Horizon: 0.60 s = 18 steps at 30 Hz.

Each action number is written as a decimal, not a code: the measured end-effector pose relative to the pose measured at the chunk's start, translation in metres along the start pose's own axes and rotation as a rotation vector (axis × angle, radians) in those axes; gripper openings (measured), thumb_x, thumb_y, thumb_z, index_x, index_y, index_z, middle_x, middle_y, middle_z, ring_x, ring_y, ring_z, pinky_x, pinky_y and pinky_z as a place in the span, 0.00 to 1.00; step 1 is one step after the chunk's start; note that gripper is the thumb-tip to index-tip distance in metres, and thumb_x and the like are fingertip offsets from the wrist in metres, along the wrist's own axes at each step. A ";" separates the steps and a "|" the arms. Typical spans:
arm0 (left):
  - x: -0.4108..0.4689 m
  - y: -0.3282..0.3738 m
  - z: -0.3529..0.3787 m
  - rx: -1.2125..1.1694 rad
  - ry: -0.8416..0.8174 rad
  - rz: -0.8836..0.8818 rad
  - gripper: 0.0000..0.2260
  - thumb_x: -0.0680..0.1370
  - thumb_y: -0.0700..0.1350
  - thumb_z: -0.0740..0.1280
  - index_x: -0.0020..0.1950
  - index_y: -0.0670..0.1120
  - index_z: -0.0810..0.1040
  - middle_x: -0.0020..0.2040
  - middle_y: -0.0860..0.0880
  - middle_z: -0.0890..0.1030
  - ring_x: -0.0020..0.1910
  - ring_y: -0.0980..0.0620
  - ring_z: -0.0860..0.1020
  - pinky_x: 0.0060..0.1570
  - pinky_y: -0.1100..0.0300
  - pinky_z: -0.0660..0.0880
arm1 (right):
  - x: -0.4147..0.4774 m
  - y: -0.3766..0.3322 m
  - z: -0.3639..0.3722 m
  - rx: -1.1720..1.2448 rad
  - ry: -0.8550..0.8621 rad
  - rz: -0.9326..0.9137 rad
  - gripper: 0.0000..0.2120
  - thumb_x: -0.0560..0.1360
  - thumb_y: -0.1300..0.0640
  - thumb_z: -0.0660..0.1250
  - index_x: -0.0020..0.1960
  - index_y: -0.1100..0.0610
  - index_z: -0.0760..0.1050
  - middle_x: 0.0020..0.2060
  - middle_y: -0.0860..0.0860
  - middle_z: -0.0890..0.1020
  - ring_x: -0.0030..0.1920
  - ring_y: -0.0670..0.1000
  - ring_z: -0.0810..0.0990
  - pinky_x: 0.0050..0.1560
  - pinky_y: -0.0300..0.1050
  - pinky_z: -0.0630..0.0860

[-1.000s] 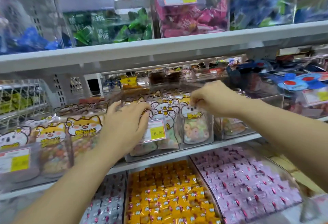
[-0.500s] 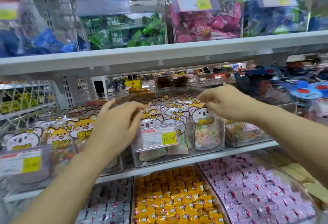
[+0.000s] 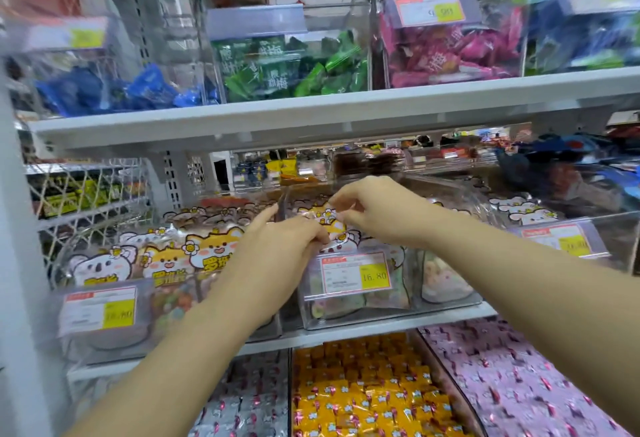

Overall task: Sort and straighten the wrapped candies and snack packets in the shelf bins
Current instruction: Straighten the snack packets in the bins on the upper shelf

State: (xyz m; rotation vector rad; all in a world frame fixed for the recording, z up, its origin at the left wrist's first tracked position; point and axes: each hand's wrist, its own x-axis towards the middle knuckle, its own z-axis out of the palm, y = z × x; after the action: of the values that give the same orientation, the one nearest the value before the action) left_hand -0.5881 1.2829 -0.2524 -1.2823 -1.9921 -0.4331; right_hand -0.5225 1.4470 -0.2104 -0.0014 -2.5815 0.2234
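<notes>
The white upper shelf [image 3: 311,107] is carrying four clear bins standing side by side: the blue-packet bin [image 3: 104,90], the green-packet bin [image 3: 287,65], the pink-packet bin [image 3: 446,52] and the far-right bin [image 3: 581,38], which is holding blue and green packets. The middle shelf [image 3: 398,329] is bearing three clear bins of cartoon-animal packets [image 3: 211,249]: the left bin [image 3: 104,315], the centre bin [image 3: 346,312] wearing a 16.80 price tag on its front, and the right bin [image 3: 571,239]. A wire basket [image 3: 86,187] is sitting behind the left bin. Below, silver candies [image 3: 249,409], yellow candies [image 3: 363,395] and pink candies [image 3: 519,384] are lying in neighbouring compartments
</notes>
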 end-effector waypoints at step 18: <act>-0.006 -0.021 0.008 0.095 0.018 0.133 0.16 0.68 0.36 0.75 0.51 0.53 0.82 0.45 0.55 0.84 0.45 0.54 0.82 0.65 0.53 0.65 | 0.001 -0.024 -0.007 0.490 0.576 0.065 0.04 0.79 0.59 0.59 0.46 0.55 0.71 0.37 0.47 0.78 0.30 0.41 0.80 0.31 0.32 0.71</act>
State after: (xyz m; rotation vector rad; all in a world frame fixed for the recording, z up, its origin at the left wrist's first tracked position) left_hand -0.6084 1.2748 -0.2603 -1.3363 -1.8768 -0.2814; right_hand -0.5185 1.4243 -0.2000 0.0258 -1.9048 0.7551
